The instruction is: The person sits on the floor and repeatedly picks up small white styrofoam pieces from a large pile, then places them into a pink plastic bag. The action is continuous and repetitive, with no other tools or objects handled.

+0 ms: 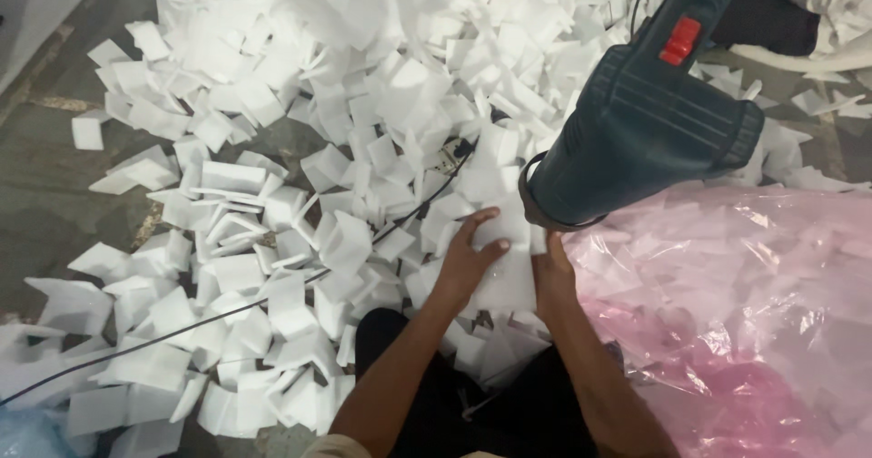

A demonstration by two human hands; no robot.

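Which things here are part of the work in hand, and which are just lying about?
In use:
left hand and right hand, both on one foam piece
heat gun, nozzle just above that piece

Lying about:
foam pile
pink bag of foam
black cable
floor

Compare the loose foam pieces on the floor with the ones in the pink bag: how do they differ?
The loose foam pieces lie bare on the floor, bright white and sharp-edged; the bagged pieces show only dimly, tinted pink through the pink bag. The loose ones spread wide, a black cable crossing them; the bagged ones sit packed together. Both look like similar flat white foam cuts.
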